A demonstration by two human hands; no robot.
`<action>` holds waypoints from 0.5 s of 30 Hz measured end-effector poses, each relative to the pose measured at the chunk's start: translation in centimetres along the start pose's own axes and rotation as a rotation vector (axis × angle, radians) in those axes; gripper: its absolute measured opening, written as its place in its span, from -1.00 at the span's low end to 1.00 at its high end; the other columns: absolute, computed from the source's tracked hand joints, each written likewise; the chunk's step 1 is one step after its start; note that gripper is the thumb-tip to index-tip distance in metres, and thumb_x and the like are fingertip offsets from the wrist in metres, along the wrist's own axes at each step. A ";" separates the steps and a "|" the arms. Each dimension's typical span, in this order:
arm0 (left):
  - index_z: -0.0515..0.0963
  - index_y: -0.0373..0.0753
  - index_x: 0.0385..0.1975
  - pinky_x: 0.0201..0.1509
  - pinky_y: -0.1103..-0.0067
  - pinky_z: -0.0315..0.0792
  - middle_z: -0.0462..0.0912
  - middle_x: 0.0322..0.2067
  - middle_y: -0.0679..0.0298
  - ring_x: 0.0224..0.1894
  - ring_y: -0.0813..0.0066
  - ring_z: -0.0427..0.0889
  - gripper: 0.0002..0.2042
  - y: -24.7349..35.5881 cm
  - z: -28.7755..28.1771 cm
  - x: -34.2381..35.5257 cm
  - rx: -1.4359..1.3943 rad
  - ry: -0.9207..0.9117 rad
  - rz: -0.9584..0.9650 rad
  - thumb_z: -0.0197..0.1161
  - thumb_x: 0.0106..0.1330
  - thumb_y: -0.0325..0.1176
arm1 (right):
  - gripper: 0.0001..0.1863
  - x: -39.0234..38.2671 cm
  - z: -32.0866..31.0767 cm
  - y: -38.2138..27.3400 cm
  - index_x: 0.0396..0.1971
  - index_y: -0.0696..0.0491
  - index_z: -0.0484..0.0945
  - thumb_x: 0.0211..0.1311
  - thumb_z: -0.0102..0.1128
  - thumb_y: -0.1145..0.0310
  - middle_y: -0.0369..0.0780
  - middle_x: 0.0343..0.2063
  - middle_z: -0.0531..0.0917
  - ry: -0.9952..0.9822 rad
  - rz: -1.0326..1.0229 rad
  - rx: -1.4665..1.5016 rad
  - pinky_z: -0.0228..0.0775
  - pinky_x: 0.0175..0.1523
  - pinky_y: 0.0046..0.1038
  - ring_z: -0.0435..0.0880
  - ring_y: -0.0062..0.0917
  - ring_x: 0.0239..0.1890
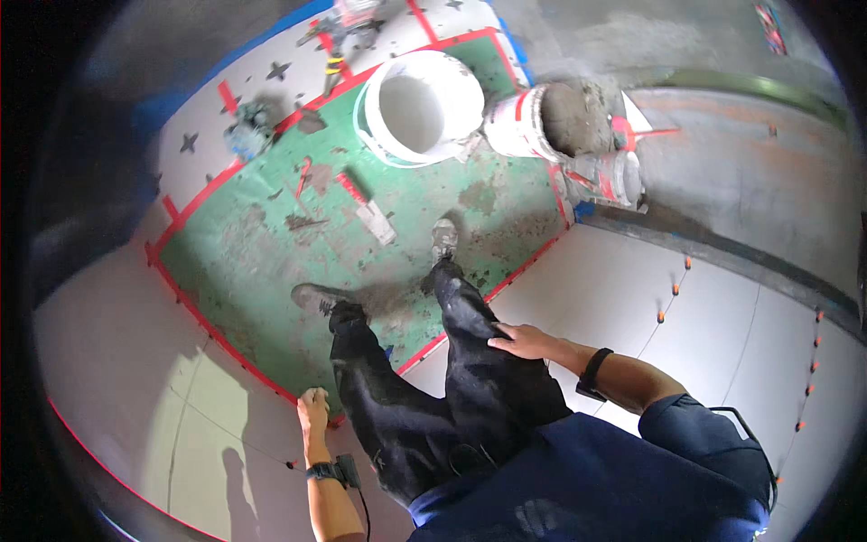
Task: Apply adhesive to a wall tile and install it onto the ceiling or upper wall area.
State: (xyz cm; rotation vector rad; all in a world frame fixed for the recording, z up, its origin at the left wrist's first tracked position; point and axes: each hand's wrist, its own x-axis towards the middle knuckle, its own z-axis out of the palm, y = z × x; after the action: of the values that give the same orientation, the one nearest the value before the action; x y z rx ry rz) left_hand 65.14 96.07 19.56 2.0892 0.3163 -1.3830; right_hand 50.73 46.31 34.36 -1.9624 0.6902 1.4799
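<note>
My left hand (313,412) hangs beside my left leg, near the red-taped edge of the green sheet (262,312). Its fingers are curled in, and whatever they may hold is hidden. My right hand (526,342) rests on my right thigh with its fingers extended and nothing visible in it. Ahead of my shoes on the sheet lies a red-handled scraper (366,208) with a pale, dirty blade. To its left are a thin red tool (303,176) and a small dark tool (305,221).
A large white bucket (370,117) stands on the far sheet. Beside it are a tilted bucket (515,125) crusted with grey mortar and a clear container (621,176). A power tool (332,45) lies on patterned tiles. Orange-tipped spacers (675,289) line tile joints at right.
</note>
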 end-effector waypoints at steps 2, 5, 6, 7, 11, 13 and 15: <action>0.53 -0.31 -0.62 -0.54 0.49 0.35 0.49 -0.76 0.22 -0.65 0.46 0.51 -0.59 -3.3 0.4 -1.5 0.249 0.137 0.248 0.07 0.34 -0.10 | -0.18 -0.7 -1.3 2.7 0.23 0.13 0.34 0.27 -0.11 -0.31 0.15 -0.01 0.56 0.003 0.012 0.097 0.34 0.16 -0.21 0.55 0.00 0.04; 0.46 -0.30 -0.69 -0.59 0.47 0.33 0.39 -0.82 0.26 -0.72 0.47 0.45 -0.55 5.0 3.7 -1.4 0.068 0.115 -0.139 0.08 0.36 -0.07 | -0.15 -0.9 -4.9 10.2 0.04 0.23 0.45 0.25 -0.14 -0.37 0.16 -0.13 0.61 0.026 0.033 0.072 0.38 0.11 -0.17 0.58 0.00 -0.02; 0.46 -0.30 -0.69 -0.59 0.47 0.33 0.39 -0.82 0.26 -0.72 0.47 0.45 -0.55 6.2 4.6 -2.0 0.093 0.135 -0.143 0.08 0.36 -0.07 | -0.19 -1.4 -7.3 11.3 -0.10 0.24 0.49 0.25 -0.12 -0.34 0.15 -0.17 0.61 0.008 0.068 0.124 0.38 0.08 -0.16 0.59 0.01 -0.04; 0.45 -0.30 -0.69 -0.61 0.47 0.33 0.40 -0.82 0.27 -0.75 0.47 0.44 -0.54 7.3 5.6 -2.7 0.008 0.157 -0.163 0.08 0.37 -0.07 | -0.23 -0.2 -7.5 14.9 -0.17 0.22 0.53 0.23 -0.08 -0.33 0.13 -0.24 0.63 0.136 0.003 0.157 0.40 0.02 -0.13 0.60 0.03 -0.10; 0.46 -0.33 -0.65 -0.62 0.47 0.33 0.47 -0.77 0.26 -0.79 0.44 0.40 -0.55 15.0 15.0 -5.1 -0.133 0.141 -0.214 0.09 0.37 -0.07 | -0.57 -0.1 -12.6 29.8 -0.36 0.22 0.55 0.25 0.17 0.06 -0.07 -0.49 0.66 0.372 -0.132 0.853 0.52 -0.29 -0.34 0.70 -0.36 -0.40; 0.49 -0.36 -0.57 -0.62 0.47 0.34 0.54 -0.67 0.23 -0.73 0.41 0.46 -0.60 10.7 13.5 -7.1 0.137 0.198 -0.147 0.09 0.37 -0.13 | -0.69 -0.9 -14.6 32.9 -0.40 0.22 0.54 0.21 0.20 0.21 -0.15 -0.53 0.65 0.392 -0.135 0.907 0.50 -0.37 -0.47 0.67 -0.53 -0.49; 0.52 -0.38 -0.47 -0.61 0.49 0.38 0.57 -0.60 0.21 -0.64 0.41 0.52 -0.68 16.3 17.4 -6.7 -0.556 0.364 -0.354 0.11 0.33 -0.20 | -0.71 -4.2 -16.7 38.1 -0.41 0.19 0.55 0.19 0.20 0.21 -0.15 -0.52 0.66 0.406 0.038 0.774 0.50 -0.39 -0.44 0.65 -0.50 -0.55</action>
State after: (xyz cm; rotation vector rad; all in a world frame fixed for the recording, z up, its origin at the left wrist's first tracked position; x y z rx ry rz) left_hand 57.40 73.63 26.61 1.8417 1.1283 -0.9301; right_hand 34.03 8.02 36.66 -1.6162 1.2530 0.6507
